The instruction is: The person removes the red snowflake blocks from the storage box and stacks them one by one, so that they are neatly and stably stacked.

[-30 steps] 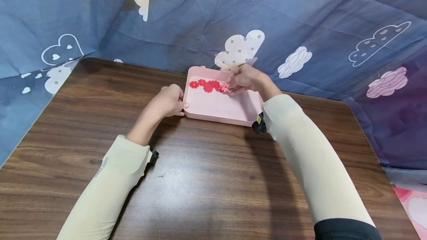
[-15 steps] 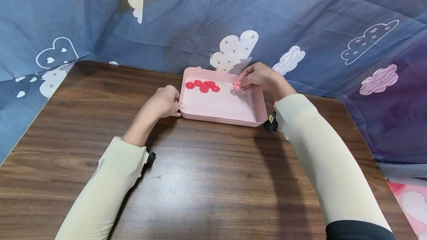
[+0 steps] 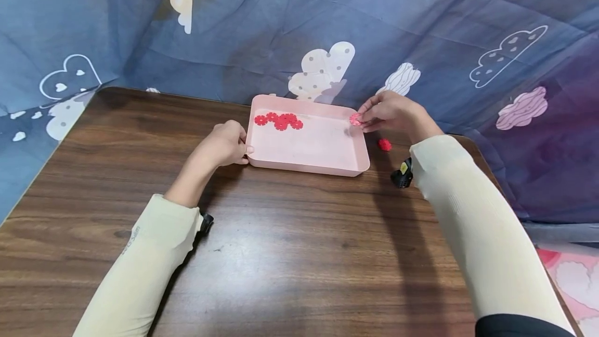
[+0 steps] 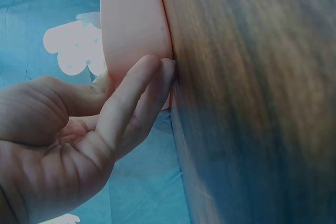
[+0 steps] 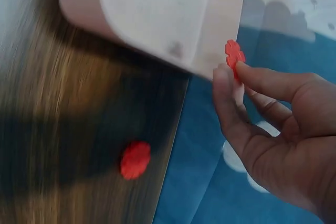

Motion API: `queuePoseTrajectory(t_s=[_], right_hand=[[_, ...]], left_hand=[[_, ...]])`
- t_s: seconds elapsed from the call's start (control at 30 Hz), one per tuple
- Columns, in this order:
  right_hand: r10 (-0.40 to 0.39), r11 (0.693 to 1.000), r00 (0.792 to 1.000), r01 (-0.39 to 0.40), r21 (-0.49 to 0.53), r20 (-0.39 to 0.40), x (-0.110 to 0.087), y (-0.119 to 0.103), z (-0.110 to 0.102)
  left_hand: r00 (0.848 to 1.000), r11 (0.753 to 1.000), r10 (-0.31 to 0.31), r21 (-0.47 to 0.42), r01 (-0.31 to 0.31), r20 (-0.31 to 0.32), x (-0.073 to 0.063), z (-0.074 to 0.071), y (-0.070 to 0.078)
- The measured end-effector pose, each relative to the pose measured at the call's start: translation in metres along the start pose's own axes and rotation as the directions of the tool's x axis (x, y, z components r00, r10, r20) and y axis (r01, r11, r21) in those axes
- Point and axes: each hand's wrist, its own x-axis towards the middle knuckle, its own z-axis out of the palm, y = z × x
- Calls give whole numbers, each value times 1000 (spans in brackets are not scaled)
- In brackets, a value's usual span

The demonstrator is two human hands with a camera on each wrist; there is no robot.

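Note:
A shallow pink tray point(image 3: 318, 169) stands near the back of the table, with several red flower-shaped discs point(image 3: 281, 121) grouped in its back left part. My left hand point(image 3: 223, 143) grips the tray's left front corner, thumb over the rim and fingers low on the outer wall, as the left wrist view shows. Between thumb and fingertips my right hand point(image 3: 390, 112) pinches one pinkish-red flower-shaped disc point(image 5: 234, 59), held up over the tray's right back corner. Another red flower-shaped piece point(image 3: 385, 144) lies on the table to the right of the tray, below the right hand.
The brown wood-grain table point(image 3: 281, 254) ends close behind the tray, where a blue cloth point(image 3: 243, 30) with printed clouds hangs. A black wrist camera point(image 3: 402, 175) sits under the right sleeve, low over the table.
My right hand has moved right with the pinched disc, from beside the other discs to the tray's right edge. The red piece on the table has come into view. The left hand keeps its grip.

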Motion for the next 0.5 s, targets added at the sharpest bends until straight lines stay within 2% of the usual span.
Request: queuePoseTrajectory(t_s=[0.13,0.3,0.5], right_hand=[[7,1000,1000,-6,22,-4,-5,17,-16],[51,996,998,-49,78,-28,-11,41,-33],[87,993,995,-83,84,-40,-14,66,-42]], left_hand=[[1000,1000,-5,-12,5,3,0,0,0],[1000,1000,-9,-24,9,8,1,1,0],[1000,999,-17,-41,17,11,0,0,0]])
